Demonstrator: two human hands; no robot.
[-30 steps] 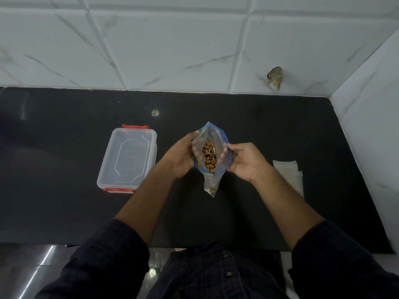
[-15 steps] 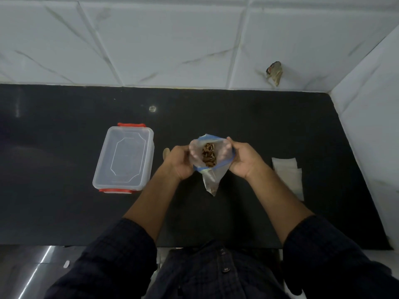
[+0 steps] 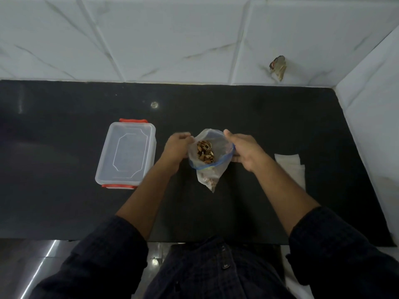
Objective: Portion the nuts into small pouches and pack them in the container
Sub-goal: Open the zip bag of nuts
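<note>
A clear zip bag [image 3: 212,169] with a blue seal strip hangs above the black counter, its mouth spread wide. Brown nuts [image 3: 205,152] show inside it. My left hand [image 3: 176,148] grips the left rim of the bag. My right hand [image 3: 246,149] grips the right rim. A clear plastic container [image 3: 126,154] with red clips stands to the left of my left hand, its lid on. Flat white pouches [image 3: 291,167] lie on the counter to the right of my right hand.
The black counter [image 3: 64,201] ends at a white tiled wall behind and on the right. A small brownish scrap [image 3: 278,66] clings to the back wall. A small shiny spot [image 3: 154,104] lies behind the container.
Both hands have pulled the rim of the bag further apart, so its mouth gapes wider. The bag has shifted slightly away from me.
</note>
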